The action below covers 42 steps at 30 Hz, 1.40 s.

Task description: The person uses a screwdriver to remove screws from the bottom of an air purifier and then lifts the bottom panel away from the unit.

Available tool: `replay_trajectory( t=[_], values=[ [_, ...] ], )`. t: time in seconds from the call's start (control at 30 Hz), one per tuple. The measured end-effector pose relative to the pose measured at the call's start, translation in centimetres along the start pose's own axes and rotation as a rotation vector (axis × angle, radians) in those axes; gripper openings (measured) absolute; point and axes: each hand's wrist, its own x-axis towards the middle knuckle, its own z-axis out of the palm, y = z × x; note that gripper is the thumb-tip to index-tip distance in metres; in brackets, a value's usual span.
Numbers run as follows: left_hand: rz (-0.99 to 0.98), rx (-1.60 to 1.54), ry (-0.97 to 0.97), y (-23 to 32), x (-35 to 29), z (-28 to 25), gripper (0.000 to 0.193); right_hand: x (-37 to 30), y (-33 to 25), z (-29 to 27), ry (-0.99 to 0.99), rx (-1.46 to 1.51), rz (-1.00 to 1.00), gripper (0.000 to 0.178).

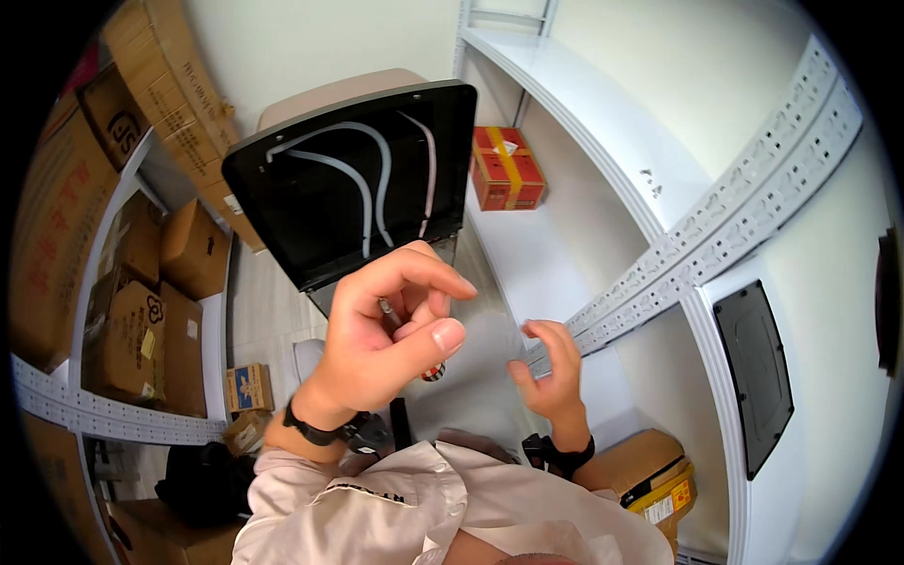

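Note:
My left hand (381, 330) is raised in the middle, in front of a black panel (320, 207) with rounded corners. Its fingers curl closed around a slim tool (433, 372) with a red-and-black patterned end; a bit of metal shaft shows between the fingers, and the rest is hidden. On the panel lie curved grey tubes (386, 174) and a thinner pinkish one (430, 169). A beige shell (348, 92) rises behind it. My right hand (556, 372) is lower right, near the shelf post, thumb and forefinger apart, with nothing visible in it.
White metal shelving (603, 127) curves along the right, carrying a red box (508, 169) with yellow tape. A dark rectangular panel (756, 377) is farther right. Cardboard boxes (193, 250) fill the left shelves. An opened carton (640, 466) is beside my right arm.

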Motion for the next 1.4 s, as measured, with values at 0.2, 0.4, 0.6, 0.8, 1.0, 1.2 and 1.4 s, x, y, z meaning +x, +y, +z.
replay_trajectory(
  t=[0.2,0.4,0.6,0.8,1.0,1.2,1.4],
  values=[
    [-0.402,0.189,-0.221,3.7,-0.9,-4.6,0.013,4.7,-4.5,8.4,-0.374,0.561,-0.023,0.061],
    [-0.356,0.175,0.123,2.1,-3.1,-6.2,0.010,6.2,-7.6,13.6,-0.789,0.754,-0.142,0.051],
    [-0.120,0.098,0.494,-6.4,-3.5,-8.3,0.054,4.4,-3.9,14.7,-0.656,0.796,0.240,0.046],
    [-0.473,-0.028,0.441,-13.7,-4.3,-10.6,0.079,2.8,0.3,12.6,-0.458,0.612,0.435,0.044],
    [-0.616,0.206,0.212,-16.8,-4.8,-10.6,0.063,2.0,1.9,12.6,-0.362,0.492,0.500,0.046],
    [-0.568,0.109,0.249,-16.2,-4.0,-9.9,0.059,2.8,1.8,12.6,-0.329,0.475,0.438,0.051],
    [-0.448,-0.046,0.339,-14.4,-2.0,-10.0,0.061,5.4,0.6,12.3,-0.170,0.483,0.264,0.053]
  ],
)
